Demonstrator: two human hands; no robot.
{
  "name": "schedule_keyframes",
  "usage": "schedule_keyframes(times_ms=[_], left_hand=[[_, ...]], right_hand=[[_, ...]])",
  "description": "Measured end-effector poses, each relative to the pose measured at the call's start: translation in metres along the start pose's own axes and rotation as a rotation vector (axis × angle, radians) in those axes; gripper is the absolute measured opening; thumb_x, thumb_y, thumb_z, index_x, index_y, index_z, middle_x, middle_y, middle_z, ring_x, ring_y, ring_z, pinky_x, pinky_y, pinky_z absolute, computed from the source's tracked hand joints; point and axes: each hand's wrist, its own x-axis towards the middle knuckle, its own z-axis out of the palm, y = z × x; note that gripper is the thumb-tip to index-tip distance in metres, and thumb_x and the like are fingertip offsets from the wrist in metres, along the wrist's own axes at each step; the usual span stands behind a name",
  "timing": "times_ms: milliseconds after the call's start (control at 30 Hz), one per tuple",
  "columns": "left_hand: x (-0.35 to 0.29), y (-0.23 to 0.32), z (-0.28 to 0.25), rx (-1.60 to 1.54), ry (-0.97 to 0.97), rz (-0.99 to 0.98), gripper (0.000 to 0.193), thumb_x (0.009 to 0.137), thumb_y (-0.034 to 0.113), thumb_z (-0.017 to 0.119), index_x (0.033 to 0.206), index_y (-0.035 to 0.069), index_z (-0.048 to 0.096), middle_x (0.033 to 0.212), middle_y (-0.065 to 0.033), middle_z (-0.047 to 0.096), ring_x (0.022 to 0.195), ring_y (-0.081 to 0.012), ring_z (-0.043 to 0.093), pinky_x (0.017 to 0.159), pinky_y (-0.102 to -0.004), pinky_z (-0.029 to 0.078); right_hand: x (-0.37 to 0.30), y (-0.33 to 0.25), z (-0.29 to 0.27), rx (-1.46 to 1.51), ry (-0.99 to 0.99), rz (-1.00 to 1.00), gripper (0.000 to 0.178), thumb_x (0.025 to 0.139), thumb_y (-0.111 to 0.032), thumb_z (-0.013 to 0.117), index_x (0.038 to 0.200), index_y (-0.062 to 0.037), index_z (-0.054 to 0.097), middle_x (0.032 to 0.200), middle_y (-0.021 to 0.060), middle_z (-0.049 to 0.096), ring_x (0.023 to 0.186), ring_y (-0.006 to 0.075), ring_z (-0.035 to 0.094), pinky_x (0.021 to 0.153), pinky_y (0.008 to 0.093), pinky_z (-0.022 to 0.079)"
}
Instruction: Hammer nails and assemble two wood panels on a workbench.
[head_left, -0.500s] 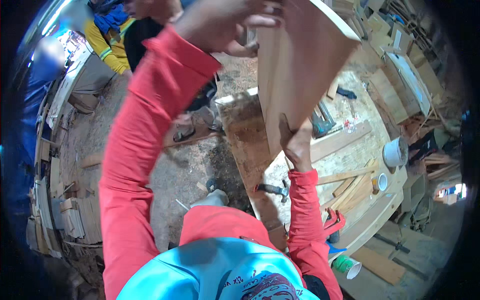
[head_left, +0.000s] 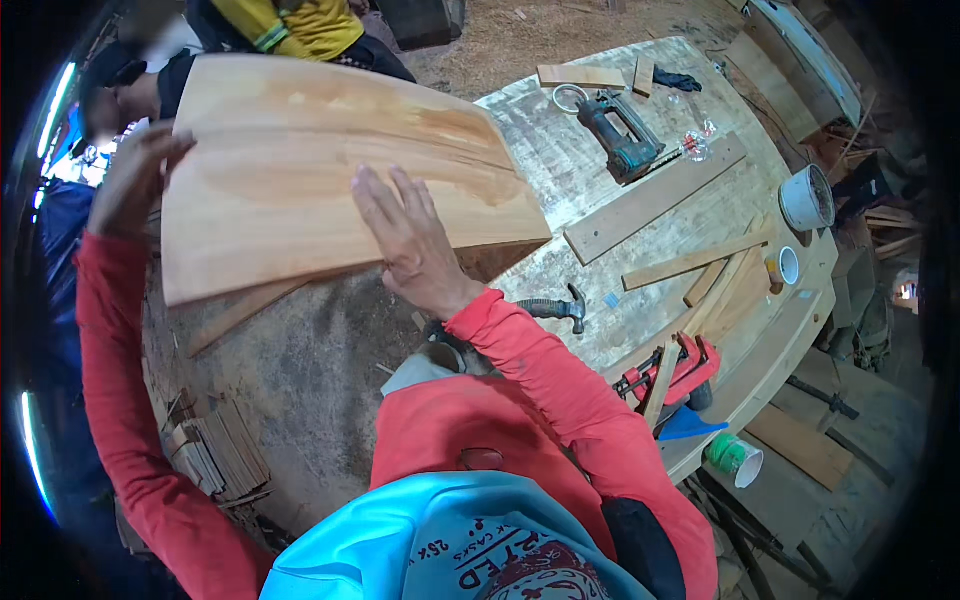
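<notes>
A wide, pale brown wooden board point(head_left: 300, 190) lies nearly flat, its right end over the worktable point(head_left: 540, 130) and its left part reaching out past the table. At its left edge my left hand point(head_left: 135, 180) has its fingers curled over the rim; the thumb is hidden. My right hand point(head_left: 415, 245) rests flat on the board's near side, fingers stretched out. Just right of that wrist, a claw hammer point(head_left: 550, 308) with a dark handle lies on the table.
On the table are a nail gun point(head_left: 620, 140), a flat plank point(head_left: 655, 200), several wood strips point(head_left: 700, 260), red clamps point(head_left: 690, 370), a white bucket point(head_left: 805, 197) and a small cup point(head_left: 784, 265). A person in a yellow sleeve point(head_left: 320, 28) is beyond the board; another person is at the far left.
The board has gone from standing on edge to lying nearly flat, swung toward the left. My left hand moved down and left; my right hand shifted left onto the board's face.
</notes>
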Motion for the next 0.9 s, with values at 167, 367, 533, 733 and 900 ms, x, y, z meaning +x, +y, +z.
schedule_keyframes(times_ms=[167,367,533,733,900], left_hand=[[-0.042,-0.115,-0.001,-0.199,0.105,-0.004,0.044,0.091,0.020,0.066,0.125,-0.007,0.059,0.112,-0.0118,0.068,0.096,-0.0160,0.067,0.087,-0.0276,0.053],[-0.056,-0.245,0.039,-0.472,0.121,-0.124,0.037,0.089,0.007,0.066,0.122,-0.005,0.056,0.113,-0.0124,0.066,0.099,-0.0177,0.064,0.090,-0.0313,0.052],[-0.034,-0.360,0.104,-0.689,0.136,-0.282,0.035,0.087,0.004,0.066,0.119,-0.005,0.057,0.108,-0.0128,0.067,0.093,-0.0203,0.066,0.085,-0.0336,0.055],[0.007,-0.434,0.177,-0.749,0.047,-0.335,0.020,0.089,0.006,0.070,0.105,-0.002,0.061,0.094,-0.0065,0.067,0.080,-0.0137,0.064,0.070,-0.0284,0.052],[0.006,-0.459,0.222,-0.897,-0.028,-0.409,0.029,0.092,0.006,0.066,0.118,-0.003,0.057,0.111,-0.0128,0.067,0.097,-0.0214,0.068,0.086,-0.0327,0.056]], right_hand=[[-0.026,0.002,0.047,-0.117,-0.123,-0.062,0.090,0.067,-0.004,0.066,0.151,-0.0017,0.032,0.157,0.0173,0.030,0.139,0.0498,0.030,0.114,0.0634,0.026],[-0.052,0.025,0.081,-0.280,-0.237,-0.121,0.096,0.066,-0.005,0.072,0.153,-0.0057,0.030,0.158,0.0149,0.030,0.143,0.0462,0.028,0.116,0.0622,0.026],[-0.074,0.064,0.104,-0.328,-0.429,-0.045,0.090,0.072,-0.005,0.069,0.153,-0.0168,0.032,0.159,0.0162,0.028,0.147,0.0419,0.024,0.119,0.0609,0.019],[-0.086,0.092,0.107,-0.458,-0.565,0.100,0.073,0.083,-0.015,0.065,0.151,-0.0230,0.038,0.159,0.0183,0.029,0.146,0.0470,0.024,0.115,0.0666,0.021],[-0.103,0.112,0.121,-0.495,-0.558,0.238,0.067,0.086,-0.018,0.064,0.148,-0.0274,0.042,0.160,0.0186,0.027,0.147,0.0471,0.023,0.114,0.0678,0.022]])
